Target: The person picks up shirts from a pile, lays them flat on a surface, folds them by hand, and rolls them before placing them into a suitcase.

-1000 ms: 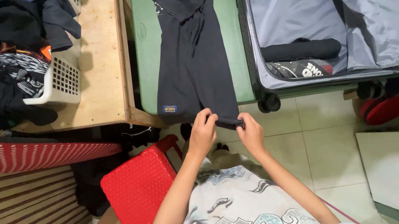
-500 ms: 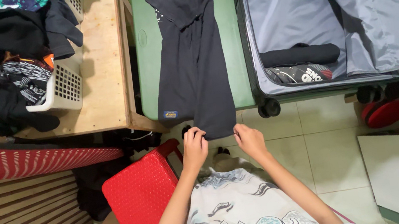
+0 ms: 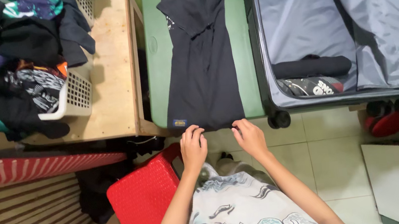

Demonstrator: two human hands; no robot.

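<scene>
Green tabletop with a dark shirt laid out lengthwise and folded narrow, both hands at its near hem.

Left hand and right hand pinch the hem where it meets the table edge. The step looks like starting a fold or roll from the hem; next, both corners should travel evenly up the shirt. Right of the shirt lies an open suitcase; left, a laundry basket.

Both hands side by side, left hand, right hand, fingers curled, forearms extended
</scene>
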